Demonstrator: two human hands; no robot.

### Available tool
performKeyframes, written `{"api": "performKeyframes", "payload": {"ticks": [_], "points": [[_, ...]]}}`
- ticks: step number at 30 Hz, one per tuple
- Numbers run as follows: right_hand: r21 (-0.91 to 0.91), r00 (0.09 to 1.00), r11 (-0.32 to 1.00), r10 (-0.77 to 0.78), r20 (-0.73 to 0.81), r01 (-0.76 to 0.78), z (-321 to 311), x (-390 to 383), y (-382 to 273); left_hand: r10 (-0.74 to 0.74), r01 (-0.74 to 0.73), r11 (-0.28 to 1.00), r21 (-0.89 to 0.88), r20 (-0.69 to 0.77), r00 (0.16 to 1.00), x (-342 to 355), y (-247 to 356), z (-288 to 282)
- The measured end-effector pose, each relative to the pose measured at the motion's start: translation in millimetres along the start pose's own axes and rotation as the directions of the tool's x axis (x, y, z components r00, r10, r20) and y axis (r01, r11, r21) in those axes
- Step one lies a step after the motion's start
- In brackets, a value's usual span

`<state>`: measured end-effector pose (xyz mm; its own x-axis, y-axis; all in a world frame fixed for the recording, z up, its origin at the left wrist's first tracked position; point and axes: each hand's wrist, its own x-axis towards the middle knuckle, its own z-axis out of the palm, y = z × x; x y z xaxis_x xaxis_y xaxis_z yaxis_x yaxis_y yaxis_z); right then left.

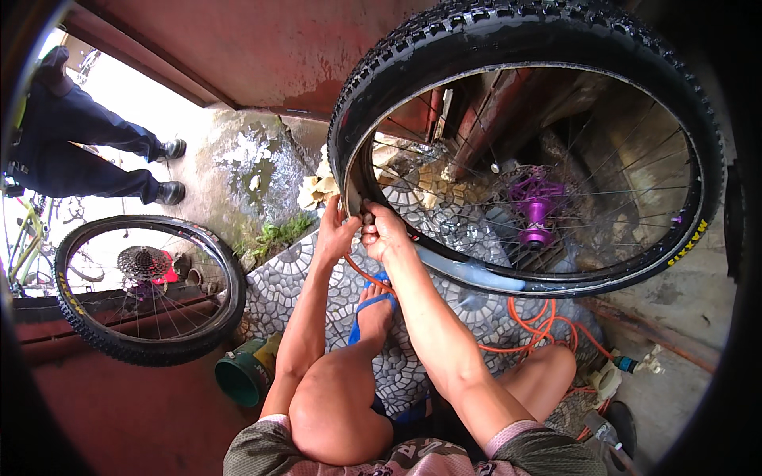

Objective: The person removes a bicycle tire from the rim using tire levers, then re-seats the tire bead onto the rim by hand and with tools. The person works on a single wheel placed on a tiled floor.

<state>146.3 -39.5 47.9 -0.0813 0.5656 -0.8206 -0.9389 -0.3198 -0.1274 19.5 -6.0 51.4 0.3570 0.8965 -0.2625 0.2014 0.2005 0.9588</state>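
A bicycle wheel with a knobby black tire [516,36] leans in front of me, its purple hub [536,214] showing through the spokes. Milky white liquid [468,272] lies along the tire's lower inner side. At the wheel's near left edge, my left hand [336,232] is closed, with an orange hose [361,272] running up into it; the hose's end is hidden. Just beside it my right hand [384,230] is closed too, fingers curled against the tire and rim. What its fingertips pinch is covered.
A second wheel [151,351] with a cassette stands at left, above a green bucket [242,377]. Orange hose coils [548,329] lie right of my legs on the pebble-patterned floor [278,293]. A person in dark trousers [103,123] stands at upper left, near a bicycle frame [30,238].
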Motion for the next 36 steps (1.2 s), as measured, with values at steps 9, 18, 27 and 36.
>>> {"api": "performKeyframes", "payload": {"ticks": [9,18,27,36], "points": [[-0.149,0.972,0.98,-0.158,-0.176,0.132,19,-3,15,0.031,-0.03,0.999,-0.032,0.031,0.999,-4,-6,1],[-0.311,0.961,0.918,-0.272,-0.041,0.247,-4,-10,23,-0.003,0.003,1.0,-0.019,-0.001,1.0,-6,1,-1],[-0.766,0.399,-0.397,-0.68,0.616,0.507,-24,-44,4,0.308,-0.262,0.932,0.248,-0.167,0.937,6,12,4],[-0.7,0.436,-0.524,-0.549,0.713,0.485,10,-49,-28,0.395,-0.292,0.808,0.511,-0.102,0.913,21,46,-4]]}}
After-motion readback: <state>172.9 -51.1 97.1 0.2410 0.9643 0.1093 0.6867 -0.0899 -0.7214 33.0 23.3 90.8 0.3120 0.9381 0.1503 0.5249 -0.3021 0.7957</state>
